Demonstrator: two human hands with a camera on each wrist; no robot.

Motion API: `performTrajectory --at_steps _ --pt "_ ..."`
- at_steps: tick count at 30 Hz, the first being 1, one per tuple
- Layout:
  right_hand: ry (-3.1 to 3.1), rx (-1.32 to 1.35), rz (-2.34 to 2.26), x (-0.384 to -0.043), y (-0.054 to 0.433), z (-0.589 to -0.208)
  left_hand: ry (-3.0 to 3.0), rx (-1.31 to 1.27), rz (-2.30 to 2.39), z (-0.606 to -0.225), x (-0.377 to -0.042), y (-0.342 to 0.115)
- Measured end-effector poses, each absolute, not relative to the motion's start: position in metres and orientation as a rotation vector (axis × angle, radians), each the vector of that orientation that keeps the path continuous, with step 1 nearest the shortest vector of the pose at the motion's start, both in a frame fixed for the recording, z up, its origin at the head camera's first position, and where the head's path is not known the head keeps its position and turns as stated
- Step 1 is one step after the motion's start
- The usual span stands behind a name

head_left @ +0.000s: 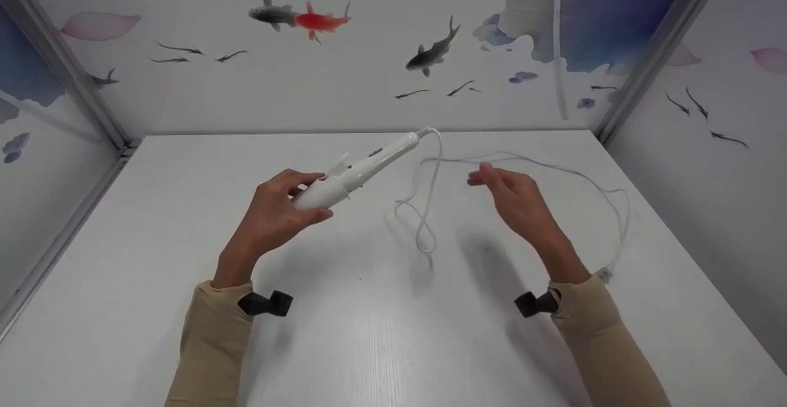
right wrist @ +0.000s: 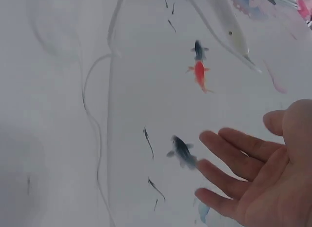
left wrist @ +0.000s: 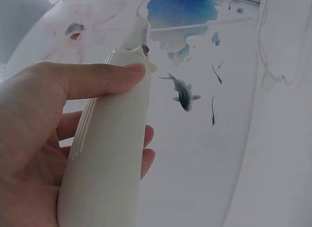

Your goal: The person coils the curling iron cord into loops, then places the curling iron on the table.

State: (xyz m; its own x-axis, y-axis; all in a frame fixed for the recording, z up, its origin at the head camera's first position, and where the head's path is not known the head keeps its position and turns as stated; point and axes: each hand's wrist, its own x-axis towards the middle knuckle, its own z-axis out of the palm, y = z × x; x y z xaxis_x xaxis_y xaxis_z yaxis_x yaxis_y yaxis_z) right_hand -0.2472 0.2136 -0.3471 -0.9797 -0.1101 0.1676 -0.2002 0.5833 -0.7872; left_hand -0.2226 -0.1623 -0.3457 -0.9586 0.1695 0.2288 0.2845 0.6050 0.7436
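Note:
My left hand [head_left: 270, 210] grips a white curling iron [head_left: 378, 162] by its thick end, above the table. In the left wrist view, the thumb lies across the smooth white body [left wrist: 109, 149] and fingertips show on the far side. The slimmer end slants up to the right, with a small grey button and a raised lever near the middle. From its tip hangs a thin white cord [head_left: 438, 173]. To the right, my right hand [head_left: 519, 201] hovers holding nothing; in the right wrist view its fingers [right wrist: 234, 158] are spread and relaxed.
The cord loops down and trails over the white table [head_left: 369, 345] to a plug [head_left: 604, 273] beside the right wrist. Panels [head_left: 369, 87] painted with fish stand behind and at both sides. A black camera mount [head_left: 270, 303] sits on each wrist.

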Motion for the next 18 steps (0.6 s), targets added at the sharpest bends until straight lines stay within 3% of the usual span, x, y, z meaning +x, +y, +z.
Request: performTrajectory --at_steps 18 --pt "-2.673 0.691 1.699 -0.246 0.162 -0.369 -2.674 -0.285 -1.339 -0.356 -0.23 -0.162"
